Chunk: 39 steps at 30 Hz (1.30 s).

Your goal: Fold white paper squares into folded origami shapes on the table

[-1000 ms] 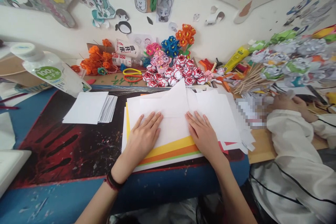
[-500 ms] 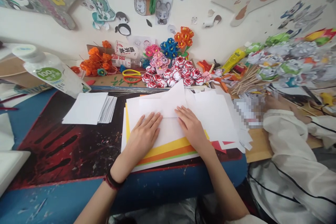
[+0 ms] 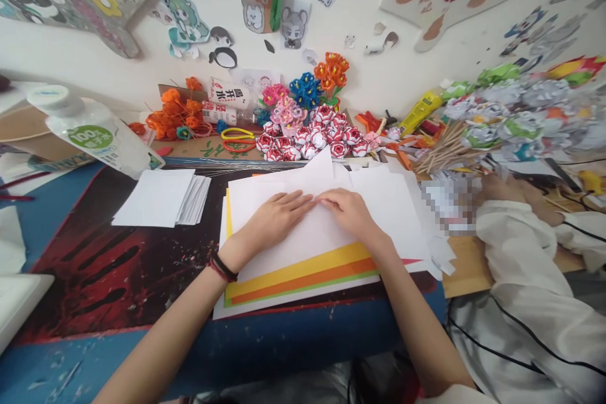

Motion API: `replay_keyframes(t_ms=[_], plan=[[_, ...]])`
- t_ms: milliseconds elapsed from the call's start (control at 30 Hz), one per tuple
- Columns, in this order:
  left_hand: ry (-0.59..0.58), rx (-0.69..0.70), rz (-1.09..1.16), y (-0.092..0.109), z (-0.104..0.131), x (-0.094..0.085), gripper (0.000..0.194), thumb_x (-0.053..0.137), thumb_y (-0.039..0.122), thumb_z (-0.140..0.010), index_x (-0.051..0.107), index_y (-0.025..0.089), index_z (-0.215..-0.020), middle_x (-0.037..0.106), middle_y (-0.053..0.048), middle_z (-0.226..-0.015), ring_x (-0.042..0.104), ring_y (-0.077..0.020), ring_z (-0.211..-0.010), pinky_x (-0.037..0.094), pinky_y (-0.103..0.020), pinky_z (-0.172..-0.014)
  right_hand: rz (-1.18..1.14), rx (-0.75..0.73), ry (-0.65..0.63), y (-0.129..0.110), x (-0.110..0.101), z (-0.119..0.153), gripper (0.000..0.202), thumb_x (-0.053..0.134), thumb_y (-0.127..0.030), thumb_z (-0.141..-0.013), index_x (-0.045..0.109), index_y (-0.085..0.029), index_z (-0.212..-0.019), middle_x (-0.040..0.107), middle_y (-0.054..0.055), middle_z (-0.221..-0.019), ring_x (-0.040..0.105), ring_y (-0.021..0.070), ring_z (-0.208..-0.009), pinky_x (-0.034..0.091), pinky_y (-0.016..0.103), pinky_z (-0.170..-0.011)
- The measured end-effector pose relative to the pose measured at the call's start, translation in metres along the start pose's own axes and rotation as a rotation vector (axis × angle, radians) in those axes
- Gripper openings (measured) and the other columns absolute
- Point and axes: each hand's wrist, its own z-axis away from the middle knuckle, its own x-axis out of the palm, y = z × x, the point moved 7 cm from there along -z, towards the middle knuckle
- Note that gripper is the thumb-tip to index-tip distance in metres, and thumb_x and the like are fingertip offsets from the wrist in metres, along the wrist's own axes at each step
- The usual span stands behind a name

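Observation:
A folded white sheet of paper (image 3: 312, 172) lies on a stack of white and coloured paper (image 3: 303, 270), a pointed corner sticking up at its far side. My left hand (image 3: 279, 219) rests flat on the sheet, its fingers stretched towards the right. From the other side my right hand (image 3: 349, 213) bends its fingers together at the near edge of the fold, seeming to pinch the paper there. The fingertips of both hands meet or nearly meet. Their undersides are hidden, along with much of the folded edge.
Small white squares of paper (image 3: 158, 197) are piled to the left, near a tilted bottle (image 3: 101, 132). Red-and-white paper flowers (image 3: 322, 136) and a yellow tool (image 3: 421, 110) line the back. At right, another person's sleeve (image 3: 516, 230) lies beside sticks (image 3: 442, 145) and paper roses.
My left hand has slid right and turned its fingers rightward. My right hand has moved slightly right and drawn its fingers together. The paper stack's front edge now shows lower in view.

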Motion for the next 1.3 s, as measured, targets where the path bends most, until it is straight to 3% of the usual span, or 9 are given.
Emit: replay_keyframes(t_ms=[100,233,367,500,633,867,1067,1300], plan=[[-0.014,0.006,0.011,-0.002,-0.001,0.004,0.044,0.032,0.025,-0.100,0.040,0.024,-0.142,0.044,-0.005,-0.147,0.039,-0.0227,-0.136,0.035,-0.040,-0.103,-0.036,-0.021,0.098,0.016,-0.006,-0.018,0.036,0.052,-0.009,-0.086,0.067,-0.023,-0.116,0.067,0.006,-0.120,0.060,0.0228,-0.113,0.047,0.042,-0.100],[-0.052,0.047,-0.030,0.002,-0.006,0.000,0.041,0.035,0.021,-0.097,0.046,0.018,-0.137,0.046,-0.009,-0.145,0.042,-0.0254,-0.133,0.037,-0.041,-0.101,-0.133,-0.073,0.088,0.026,0.005,-0.024,0.042,0.046,-0.010,-0.090,0.062,-0.027,-0.125,0.058,0.002,-0.134,0.049,0.0203,-0.129,0.037,0.044,-0.111],[-0.086,0.100,-0.038,0.006,-0.019,0.002,0.040,0.033,0.018,-0.097,0.051,0.014,-0.132,0.049,-0.013,-0.142,0.046,-0.0256,-0.129,0.035,-0.043,-0.103,-0.158,-0.060,0.066,0.031,0.009,-0.023,0.041,0.045,-0.012,-0.092,0.063,-0.028,-0.124,0.060,0.001,-0.132,0.050,0.0190,-0.129,0.038,0.042,-0.111],[-0.117,0.168,0.056,0.007,-0.023,0.015,0.052,0.035,0.015,-0.094,0.032,0.019,-0.146,0.033,-0.005,-0.153,0.029,-0.0210,-0.141,0.024,-0.040,-0.113,-0.162,-0.050,0.027,0.035,0.004,-0.027,0.041,0.044,-0.011,-0.091,0.064,-0.027,-0.122,0.061,0.001,-0.130,0.051,0.0189,-0.127,0.039,0.041,-0.110],[-0.150,0.165,0.115,0.002,-0.022,0.021,0.060,0.035,0.012,-0.092,0.024,0.022,-0.150,0.028,-0.002,-0.155,0.023,-0.0196,-0.144,0.021,-0.039,-0.115,-0.224,-0.036,-0.006,0.039,-0.003,-0.032,0.045,0.038,-0.008,-0.091,0.065,-0.028,-0.121,0.063,-0.001,-0.128,0.052,0.0168,-0.126,0.038,0.039,-0.109],[-0.185,0.180,0.169,0.002,-0.024,0.019,0.066,0.035,0.008,-0.088,0.022,0.024,-0.151,0.028,-0.001,-0.155,0.022,-0.0189,-0.144,0.022,-0.041,-0.116,-0.289,0.014,-0.027,0.042,-0.010,-0.035,0.053,0.037,-0.010,-0.090,0.047,-0.028,-0.139,0.066,-0.001,-0.122,0.055,0.0173,-0.122,0.039,0.041,-0.107],[-0.190,0.184,0.181,0.002,-0.024,0.018,0.068,0.036,0.007,-0.087,0.021,0.025,-0.151,0.028,-0.002,-0.155,0.021,-0.0182,-0.145,0.021,-0.040,-0.116,-0.277,-0.015,-0.009,0.051,-0.009,-0.036,0.061,0.035,-0.003,-0.084,0.046,-0.025,-0.139,0.067,-0.001,-0.121,0.052,0.0189,-0.124,0.031,0.047,-0.110],[-0.216,0.189,0.183,0.002,-0.026,0.017,0.069,0.038,0.007,-0.086,0.021,0.025,-0.151,0.028,-0.002,-0.155,0.021,-0.0185,-0.144,0.021,-0.040,-0.116,-0.355,-0.008,-0.010,0.054,-0.009,-0.033,0.060,0.036,-0.003,-0.083,0.048,-0.023,-0.139,0.066,0.000,-0.121,0.050,0.0179,-0.127,0.033,0.043,-0.111]])
